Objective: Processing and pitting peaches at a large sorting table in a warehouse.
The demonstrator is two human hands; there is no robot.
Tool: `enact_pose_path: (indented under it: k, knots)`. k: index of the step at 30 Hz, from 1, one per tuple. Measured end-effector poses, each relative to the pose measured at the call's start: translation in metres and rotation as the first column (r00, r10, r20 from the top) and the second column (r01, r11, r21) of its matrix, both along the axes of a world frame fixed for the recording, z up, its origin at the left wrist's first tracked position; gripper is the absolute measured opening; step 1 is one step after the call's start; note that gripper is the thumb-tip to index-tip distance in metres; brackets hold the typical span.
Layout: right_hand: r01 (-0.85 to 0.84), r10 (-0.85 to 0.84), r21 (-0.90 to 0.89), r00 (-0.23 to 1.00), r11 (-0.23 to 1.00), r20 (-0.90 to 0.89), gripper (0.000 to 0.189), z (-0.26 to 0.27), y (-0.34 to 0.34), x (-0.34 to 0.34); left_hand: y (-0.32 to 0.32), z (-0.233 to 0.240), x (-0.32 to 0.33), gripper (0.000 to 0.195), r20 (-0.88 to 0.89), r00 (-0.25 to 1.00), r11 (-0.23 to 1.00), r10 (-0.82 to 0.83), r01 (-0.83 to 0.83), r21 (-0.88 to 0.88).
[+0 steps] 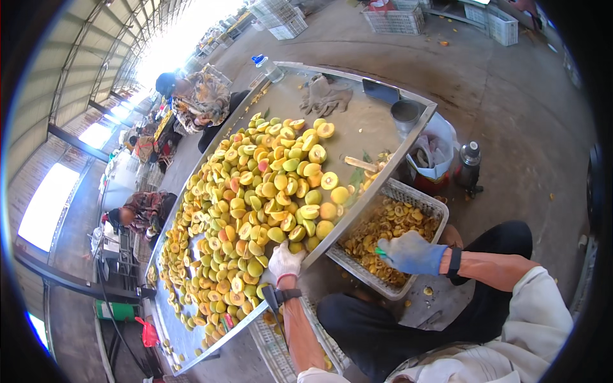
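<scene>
A large heap of halved yellow peaches [258, 191] covers much of the metal-topped table [378, 115]. At the table's near edge, my left hand [286, 261] in a white knit glove reaches to the nearest fruit. Its fingertips are partly hidden, so whether it grips a half is unclear. My right hand [414, 253], in a blue-and-grey glove, is closed around a small tool with a green handle [380, 252]; the tool's working end is hard to make out. Below that hand stands a plastic crate [443, 215] holding brown-yellow fruit scraps [371, 234].
On the table lie grey gloves [325, 95], a phone [380, 91], a metal cup [405, 115] and a water bottle [268, 68]. A bag-lined bucket [433, 158] and a thermos [468, 163] stand at right. Another crate [275, 347] sits below my left arm. Two people work across the table.
</scene>
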State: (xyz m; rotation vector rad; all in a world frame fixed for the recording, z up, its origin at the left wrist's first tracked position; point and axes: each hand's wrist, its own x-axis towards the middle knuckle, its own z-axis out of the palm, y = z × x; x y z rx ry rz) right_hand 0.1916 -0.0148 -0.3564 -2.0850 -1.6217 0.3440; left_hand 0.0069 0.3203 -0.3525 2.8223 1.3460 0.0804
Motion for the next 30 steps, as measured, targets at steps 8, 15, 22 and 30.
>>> enact_pose_path:
  k: [8, 15, 22, 30]
  knots:
    - [0.003, 0.011, 0.173, 0.996, 0.985, -0.084, 0.02, 0.033, 0.035, -0.017, -0.045, 0.035, -0.033, 0.049, 0.647, 0.681, 0.779, 0.343, 0.179, -0.602]
    - [-0.017, 0.119, 0.387, 0.963, 0.922, -0.242, 0.026, 0.052, 0.059, -0.043, -0.098, 0.053, -0.05, 0.046, 0.656, 0.241, 0.38, 0.715, 0.654, -0.654]
    - [0.02, 0.128, 0.446, 0.945, 0.895, -0.3, 0.03, 0.064, 0.069, -0.048, -0.137, 0.078, -0.021, 0.053, 0.676, 0.294, 0.369, 0.676, 0.658, -0.656]
    - [0.054, 0.107, 0.453, 0.941, 0.89, -0.322, 0.029, 0.071, 0.069, -0.043, -0.158, 0.087, 0.013, 0.059, 0.693, 0.246, 0.479, 0.678, 0.567, -0.67]
